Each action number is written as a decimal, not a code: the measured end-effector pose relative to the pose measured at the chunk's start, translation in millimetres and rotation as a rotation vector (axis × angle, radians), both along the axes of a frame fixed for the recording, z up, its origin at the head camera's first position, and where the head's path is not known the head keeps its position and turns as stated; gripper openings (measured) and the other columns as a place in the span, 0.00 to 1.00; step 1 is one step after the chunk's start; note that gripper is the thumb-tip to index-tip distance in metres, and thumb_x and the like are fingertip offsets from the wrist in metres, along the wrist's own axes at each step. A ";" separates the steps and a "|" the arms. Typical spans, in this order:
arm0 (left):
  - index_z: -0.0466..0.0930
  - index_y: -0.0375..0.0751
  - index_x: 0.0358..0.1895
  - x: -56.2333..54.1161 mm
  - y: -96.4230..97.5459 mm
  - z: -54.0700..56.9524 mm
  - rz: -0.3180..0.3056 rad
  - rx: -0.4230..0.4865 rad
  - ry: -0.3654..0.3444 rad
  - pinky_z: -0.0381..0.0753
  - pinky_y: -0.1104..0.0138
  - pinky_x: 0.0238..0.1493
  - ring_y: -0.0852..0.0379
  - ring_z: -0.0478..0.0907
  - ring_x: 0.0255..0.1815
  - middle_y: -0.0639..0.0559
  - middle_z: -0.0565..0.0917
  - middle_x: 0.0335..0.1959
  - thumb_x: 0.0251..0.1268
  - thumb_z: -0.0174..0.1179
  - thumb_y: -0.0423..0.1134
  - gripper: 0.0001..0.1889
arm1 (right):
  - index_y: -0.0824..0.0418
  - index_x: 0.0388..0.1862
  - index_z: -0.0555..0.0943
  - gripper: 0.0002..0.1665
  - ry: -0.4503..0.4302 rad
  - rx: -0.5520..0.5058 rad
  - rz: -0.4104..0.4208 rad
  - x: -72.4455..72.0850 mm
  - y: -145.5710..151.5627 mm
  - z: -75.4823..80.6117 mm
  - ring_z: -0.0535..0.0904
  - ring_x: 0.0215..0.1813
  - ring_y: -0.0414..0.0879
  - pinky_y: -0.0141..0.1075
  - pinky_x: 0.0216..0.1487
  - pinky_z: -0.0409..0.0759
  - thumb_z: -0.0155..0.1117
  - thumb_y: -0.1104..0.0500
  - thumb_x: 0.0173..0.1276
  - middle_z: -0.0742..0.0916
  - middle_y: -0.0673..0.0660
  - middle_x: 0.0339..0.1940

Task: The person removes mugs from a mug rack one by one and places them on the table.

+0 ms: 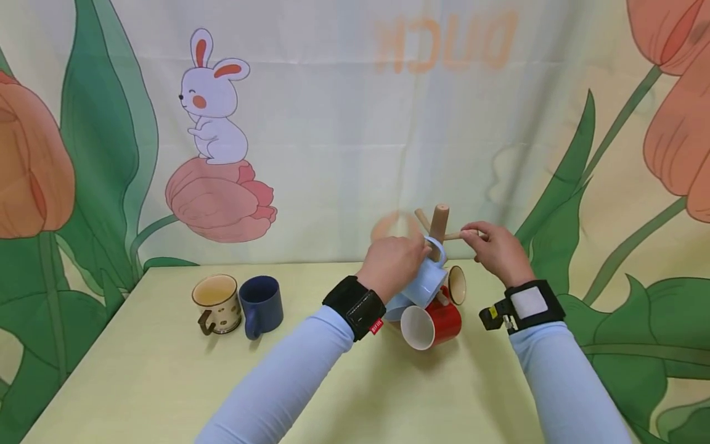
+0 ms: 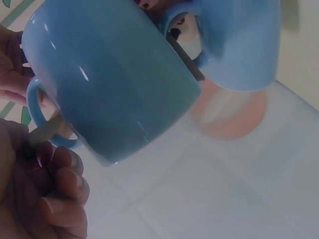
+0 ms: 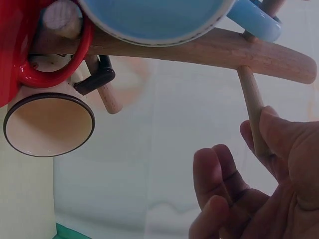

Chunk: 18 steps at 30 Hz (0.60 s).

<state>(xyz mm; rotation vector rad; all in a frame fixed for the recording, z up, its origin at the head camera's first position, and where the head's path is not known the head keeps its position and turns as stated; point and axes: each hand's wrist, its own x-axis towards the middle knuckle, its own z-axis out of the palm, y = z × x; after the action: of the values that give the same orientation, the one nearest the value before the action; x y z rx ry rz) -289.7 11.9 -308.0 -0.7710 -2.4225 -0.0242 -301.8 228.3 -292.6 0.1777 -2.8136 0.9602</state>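
A wooden mug tree (image 1: pixel 440 223) stands toward the back right of the table. My left hand (image 1: pixel 394 265) pinches the end of one upper peg (image 2: pixel 45 132), which passes through the handle of a light blue mug (image 1: pixel 426 280). That mug hangs tilted beside the post. On the other side, my right hand (image 1: pixel 499 250) pinches a bare upper peg (image 3: pixel 252 104) between thumb and forefinger, its other fingers loosely bent. Lower on the tree hang a red mug (image 1: pixel 446 324), a cream mug (image 3: pixel 50 124) with a dark rim, and a second light blue mug (image 2: pixel 239 45), partly hidden by my left hand.
Two mugs stand upright at the table's left: a cream spotted mug (image 1: pixel 217 302) with a brown handle and a dark blue mug (image 1: pixel 262 305). Behind the pale yellow table (image 1: pixel 166 382) hangs a printed curtain (image 1: pixel 327 123) with tulips and a rabbit.
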 end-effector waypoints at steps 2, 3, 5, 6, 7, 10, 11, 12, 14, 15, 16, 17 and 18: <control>0.79 0.41 0.39 2.1 2.8 0.5 0.006 0.000 0.004 0.78 0.62 0.19 0.52 0.81 0.20 0.52 0.78 0.17 0.78 0.51 0.48 0.15 | 0.62 0.65 0.75 0.25 -0.037 -0.017 0.012 -2.7 1.3 2.6 0.83 0.41 0.58 0.41 0.36 0.73 0.51 0.47 0.80 0.83 0.71 0.53; 0.78 0.42 0.36 3.2 3.8 1.6 0.010 -0.003 -0.003 0.78 0.62 0.19 0.52 0.81 0.20 0.52 0.78 0.17 0.78 0.51 0.48 0.15 | 0.62 0.65 0.75 0.25 -0.053 -0.027 0.018 -4.0 1.5 4.4 0.84 0.43 0.59 0.42 0.37 0.74 0.51 0.47 0.80 0.81 0.71 0.57; 0.78 0.42 0.36 4.9 5.7 3.3 0.018 -0.003 -0.021 0.78 0.63 0.20 0.53 0.82 0.22 0.52 0.79 0.18 0.78 0.51 0.48 0.15 | 0.62 0.66 0.75 0.26 -0.073 -0.043 0.026 -6.6 1.1 7.6 0.84 0.45 0.62 0.44 0.40 0.76 0.51 0.48 0.80 0.79 0.72 0.60; 0.78 0.42 0.36 5.5 6.3 4.7 0.022 -0.005 -0.028 0.78 0.63 0.21 0.53 0.82 0.22 0.52 0.79 0.19 0.78 0.51 0.48 0.15 | 0.63 0.66 0.75 0.26 -0.076 -0.045 0.026 -8.0 0.8 9.2 0.84 0.46 0.63 0.45 0.42 0.76 0.51 0.48 0.80 0.79 0.72 0.62; 0.78 0.42 0.36 5.7 6.8 5.9 0.027 -0.008 -0.033 0.78 0.63 0.21 0.53 0.82 0.23 0.52 0.80 0.19 0.78 0.51 0.48 0.16 | 0.63 0.65 0.75 0.25 -0.074 -0.044 0.021 -9.0 0.0 10.6 0.84 0.47 0.63 0.46 0.43 0.77 0.51 0.48 0.80 0.78 0.72 0.62; 0.79 0.42 0.36 4.9 7.2 8.8 0.040 -0.020 -0.042 0.79 0.63 0.22 0.53 0.82 0.24 0.51 0.80 0.21 0.78 0.50 0.49 0.16 | 0.63 0.65 0.76 0.25 -0.034 -0.006 -0.022 -9.8 -4.1 12.5 0.83 0.49 0.64 0.50 0.45 0.78 0.52 0.48 0.79 0.80 0.72 0.60; 0.79 0.42 0.36 4.5 7.0 9.3 0.043 -0.026 -0.045 0.79 0.63 0.22 0.53 0.83 0.24 0.51 0.81 0.21 0.78 0.50 0.49 0.16 | 0.63 0.64 0.77 0.26 -0.011 0.014 -0.046 -9.2 -5.8 12.0 0.82 0.49 0.64 0.51 0.44 0.78 0.53 0.48 0.78 0.80 0.72 0.59; 0.79 0.42 0.36 4.2 6.6 9.5 0.045 -0.028 -0.052 0.79 0.63 0.23 0.53 0.83 0.25 0.50 0.81 0.21 0.78 0.50 0.49 0.16 | 0.63 0.64 0.77 0.26 0.014 0.027 -0.071 -8.4 -7.3 10.5 0.82 0.49 0.64 0.52 0.44 0.78 0.54 0.47 0.78 0.81 0.71 0.58; 0.80 0.43 0.36 3.6 5.9 9.8 0.039 -0.037 -0.069 0.80 0.62 0.23 0.52 0.83 0.26 0.50 0.81 0.22 0.78 0.50 0.49 0.16 | 0.64 0.63 0.78 0.27 0.077 0.055 -0.131 -4.8 -10.3 6.9 0.82 0.48 0.63 0.53 0.42 0.79 0.57 0.46 0.76 0.83 0.71 0.55; 0.80 0.43 0.36 3.3 5.7 10.2 0.034 -0.043 -0.077 0.80 0.62 0.24 0.52 0.83 0.26 0.50 0.81 0.22 0.78 0.50 0.49 0.16 | 0.65 0.62 0.78 0.28 0.113 0.066 -0.160 -2.3 -11.7 4.8 0.82 0.48 0.63 0.53 0.41 0.79 0.59 0.46 0.75 0.84 0.70 0.53; 0.81 0.43 0.36 3.1 5.6 10.7 0.026 -0.051 -0.084 0.80 0.62 0.24 0.52 0.83 0.26 0.50 0.81 0.22 0.78 0.50 0.49 0.16 | 0.65 0.62 0.78 0.28 0.147 0.070 -0.188 0.3 -12.8 2.6 0.82 0.47 0.63 0.53 0.39 0.79 0.60 0.46 0.74 0.85 0.70 0.52; 0.81 0.44 0.36 2.8 5.5 11.5 0.024 -0.071 -0.088 0.79 0.63 0.24 0.53 0.83 0.26 0.50 0.81 0.22 0.78 0.50 0.49 0.17 | 0.66 0.62 0.78 0.29 0.177 0.070 -0.214 2.9 -13.9 0.6 0.83 0.46 0.63 0.53 0.38 0.79 0.61 0.46 0.73 0.85 0.70 0.50; 0.81 0.44 0.36 2.2 5.5 12.2 0.024 -0.088 -0.091 0.80 0.63 0.32 0.53 0.82 0.26 0.51 0.81 0.22 0.78 0.49 0.50 0.17 | 0.66 0.61 0.79 0.29 0.208 0.074 -0.236 5.5 -15.2 -1.0 0.83 0.45 0.62 0.53 0.37 0.79 0.62 0.46 0.72 0.86 0.69 0.49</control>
<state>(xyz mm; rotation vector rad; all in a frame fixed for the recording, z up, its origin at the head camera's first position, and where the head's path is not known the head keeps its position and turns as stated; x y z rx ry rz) -287.5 17.4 -295.9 -0.7955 -2.5334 0.0590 -296.3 213.1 -293.6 -0.0440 -2.6078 0.7395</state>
